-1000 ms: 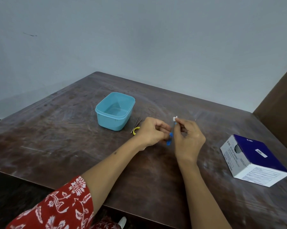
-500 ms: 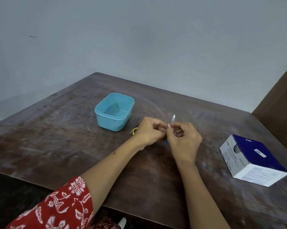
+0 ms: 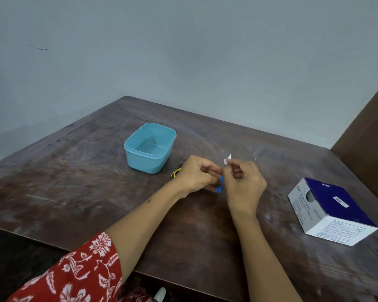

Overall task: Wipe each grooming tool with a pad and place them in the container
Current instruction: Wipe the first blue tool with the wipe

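Held above a dark wooden table [image 3: 79,192]: a blue-handled grooming tool [image 3: 219,186], gripped at the handle by the left hand [image 3: 196,175]. Long axis tilted away from the body, pale tip up and far, blue end down and near. Pinched around the shaft near the tip by the right hand [image 3: 242,184]: a small white pad [image 3: 225,161]. To the left, just beyond the left hand: the open, seemingly empty teal container [image 3: 150,148]. Between them, flat on the table: yellow-ended tweezers [image 3: 177,170].
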The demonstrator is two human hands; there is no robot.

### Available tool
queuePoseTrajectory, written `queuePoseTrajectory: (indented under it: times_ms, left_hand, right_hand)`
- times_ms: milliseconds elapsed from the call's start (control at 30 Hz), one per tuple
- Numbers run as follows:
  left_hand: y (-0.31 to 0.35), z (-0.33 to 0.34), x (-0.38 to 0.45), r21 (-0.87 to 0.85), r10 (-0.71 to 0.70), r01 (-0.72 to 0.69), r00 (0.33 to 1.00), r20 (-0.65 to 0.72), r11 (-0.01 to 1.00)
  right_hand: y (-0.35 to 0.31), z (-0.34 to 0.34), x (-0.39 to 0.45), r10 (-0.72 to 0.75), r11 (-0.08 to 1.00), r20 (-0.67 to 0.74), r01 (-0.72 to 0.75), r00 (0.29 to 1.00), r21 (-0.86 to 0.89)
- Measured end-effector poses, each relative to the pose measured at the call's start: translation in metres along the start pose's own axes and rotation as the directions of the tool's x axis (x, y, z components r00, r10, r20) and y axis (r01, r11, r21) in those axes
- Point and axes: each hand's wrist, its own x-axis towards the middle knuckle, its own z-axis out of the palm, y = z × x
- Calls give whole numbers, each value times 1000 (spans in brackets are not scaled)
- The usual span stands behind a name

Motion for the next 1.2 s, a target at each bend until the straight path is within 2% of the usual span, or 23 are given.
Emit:
queuePoseTrajectory:
  times_ms: [133, 333, 433, 500, 700, 900, 1033, 1200]
  left_hand:
    - [1, 1, -1, 14, -23, 23, 999, 38, 1000]
    - [-3, -2, 2, 32, 44, -42, 997, -68, 999]
    - [-2, -2, 2, 23, -14, 14, 1000, 20, 1000]
    - [-2, -1, 2, 36, -18, 17, 999, 28, 999]
    - [-1, 1, 1, 86, 125, -118, 989, -80, 989]
    - [-3, 0, 3, 46, 8, -11, 998, 65, 999]
    - [0, 0, 1, 57, 8, -13, 996, 85, 998]
    - [1, 7, -3, 131, 34, -44, 996, 83, 990]
  right_hand:
    - [0, -1, 1, 2, 1000, -53, -2, 999, 10]
    - [-3, -3, -2, 32, 999, 83, -30, 996, -18]
    - [-2, -2, 0, 20, 1000, -2, -20, 1000, -2]
    - [-1, -2, 0, 6, 1000, -27, -6, 1000, 8]
    - [-3, -4, -2, 15, 1000, 78, -15, 997, -2]
    - [-2, -2, 2, 102, 994, -73, -99, 992, 50]
    - [-1, -3, 4, 234, 964, -88, -219, 968, 150]
    - [-2, -4, 5, 242, 965, -134, -225, 961, 132]
